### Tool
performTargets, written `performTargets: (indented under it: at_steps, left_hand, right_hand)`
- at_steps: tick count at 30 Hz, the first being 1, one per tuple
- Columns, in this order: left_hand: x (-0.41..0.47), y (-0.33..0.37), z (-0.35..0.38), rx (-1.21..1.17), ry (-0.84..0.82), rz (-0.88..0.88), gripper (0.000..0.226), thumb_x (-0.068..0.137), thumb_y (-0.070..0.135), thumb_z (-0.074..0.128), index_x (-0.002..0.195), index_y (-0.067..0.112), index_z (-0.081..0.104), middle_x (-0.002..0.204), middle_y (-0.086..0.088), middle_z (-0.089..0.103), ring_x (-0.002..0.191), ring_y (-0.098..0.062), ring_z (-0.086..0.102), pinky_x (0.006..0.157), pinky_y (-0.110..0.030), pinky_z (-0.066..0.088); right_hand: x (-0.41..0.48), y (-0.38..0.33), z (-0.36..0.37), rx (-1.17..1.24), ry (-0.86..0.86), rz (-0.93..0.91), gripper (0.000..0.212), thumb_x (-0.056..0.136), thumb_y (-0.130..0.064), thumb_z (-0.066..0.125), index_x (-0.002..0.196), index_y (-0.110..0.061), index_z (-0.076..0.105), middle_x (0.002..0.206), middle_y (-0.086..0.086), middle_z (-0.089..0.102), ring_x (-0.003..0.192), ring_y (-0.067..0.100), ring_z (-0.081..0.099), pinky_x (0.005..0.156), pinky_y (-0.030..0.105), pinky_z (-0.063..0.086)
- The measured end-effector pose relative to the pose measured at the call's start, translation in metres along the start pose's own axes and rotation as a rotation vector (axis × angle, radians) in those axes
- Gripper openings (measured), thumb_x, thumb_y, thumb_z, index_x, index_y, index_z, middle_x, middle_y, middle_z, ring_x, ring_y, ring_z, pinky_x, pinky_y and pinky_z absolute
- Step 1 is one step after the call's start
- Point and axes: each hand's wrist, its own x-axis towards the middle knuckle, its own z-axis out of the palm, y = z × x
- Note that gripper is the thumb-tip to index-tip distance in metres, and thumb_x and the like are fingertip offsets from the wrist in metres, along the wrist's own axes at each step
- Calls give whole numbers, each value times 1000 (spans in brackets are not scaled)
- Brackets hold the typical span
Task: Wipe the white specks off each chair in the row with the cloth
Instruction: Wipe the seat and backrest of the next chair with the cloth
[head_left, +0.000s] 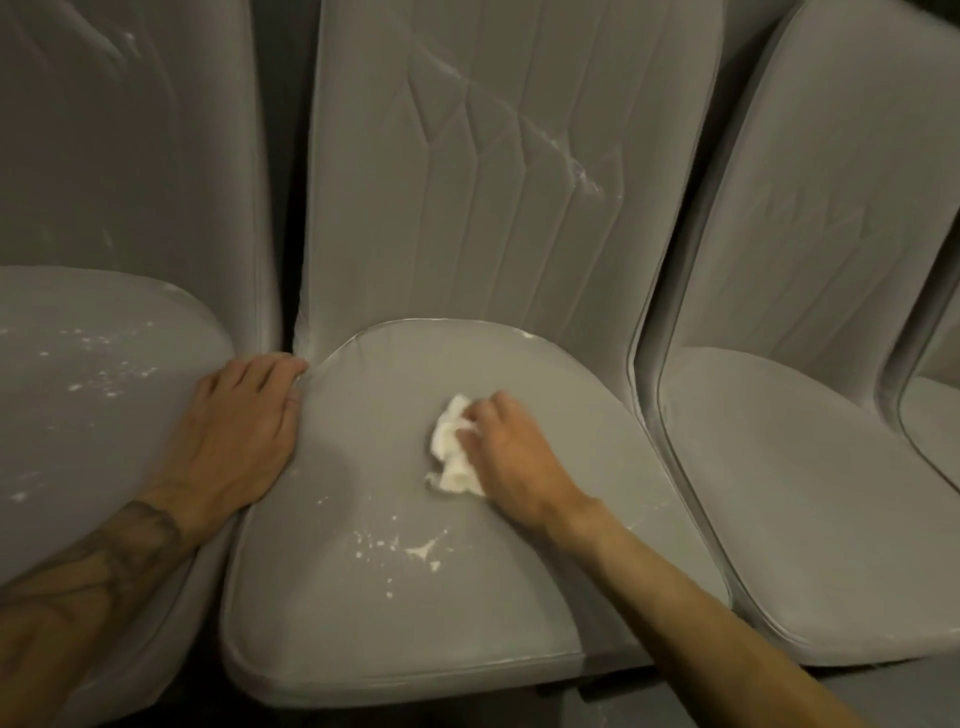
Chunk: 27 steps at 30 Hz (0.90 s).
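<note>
Three grey upholstered chairs stand side by side. On the middle chair's seat (363, 613), my right hand (511, 457) grips a crumpled white cloth (452, 452) and presses it onto the cushion. White specks (410, 548) lie on that seat in front of the cloth, toward me. More white streaks mark its backrest (582, 171). My left hand (239, 431) rests flat, fingers straight, on the left edge of the middle seat where it meets the left chair (93, 395), whose seat carries many white specks.
The right chair (810, 499) looks mostly free of specks. A fourth chair's edge (935, 426) shows at the far right. Narrow dark gaps separate the backrests. Dark floor shows below the seat fronts.
</note>
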Motion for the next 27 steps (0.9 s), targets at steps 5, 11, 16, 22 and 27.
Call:
performTargets:
  at_steps: [5,11,16,22,27]
  left_hand:
    - [0,-2,1,9,-3,1,39,103,26,32,130,13,56,130,-11,60,116,-33,54,98,-51,44]
    - [0,-2,-1,-3,-23,-11,40,102,27,31,131,15,55,131,-10,59,117,-31,53,98,-51,44]
    - [0,2,-4,-7,-13,-11,37,103,26,31,129,16,56,129,-6,59,116,-28,53,98,-46,43]
    - [-1,-6,-4,-113,-8,-4,39,99,18,34,130,10,55,129,-13,60,116,-32,55,100,-47,43]
    - [-3,-2,-17,-182,7,10,39,96,13,40,129,6,58,126,-17,60,111,-35,56,97,-45,43]
  right_hand:
    - [14,-46,24,31,100,74,25,97,-30,52,98,-6,58,96,17,53,83,35,50,77,46,46]
    - [2,-57,11,105,-50,-194,33,103,-34,40,105,-5,56,103,16,53,93,34,49,87,43,40]
    - [47,-40,23,42,46,124,30,93,-27,47,93,1,57,93,23,55,80,41,53,71,51,47]
    - [25,-96,27,195,-31,-201,27,103,-31,45,108,-6,54,106,13,50,93,30,46,87,40,37]
    - [72,-71,31,131,-29,-33,31,101,-28,46,112,0,56,111,22,53,98,40,50,91,50,40]
